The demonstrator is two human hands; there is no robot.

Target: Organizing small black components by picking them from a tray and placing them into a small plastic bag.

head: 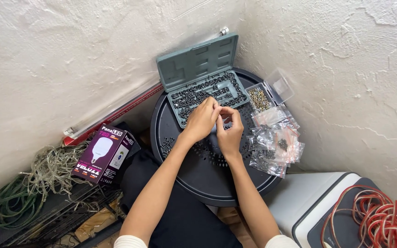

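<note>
Two hands meet at far edge of round black tabletop [194, 177]. Left hand [202, 120] + right hand [229, 131] both pinched, fingertips together on sth tiny, can't tell what. Open grey case [197, 62] w/ small dark parts lies just beyond, long axis left-right; left hand nearer.

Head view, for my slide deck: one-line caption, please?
Both hands, left and right, meet over an open grey case of small dark hardware on a round black tray.

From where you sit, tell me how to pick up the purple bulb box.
Grip the purple bulb box across its two long sides, probably coming from above with the left hand. It lies flat and tilted on the dark rack, long sides exposed.
</note>
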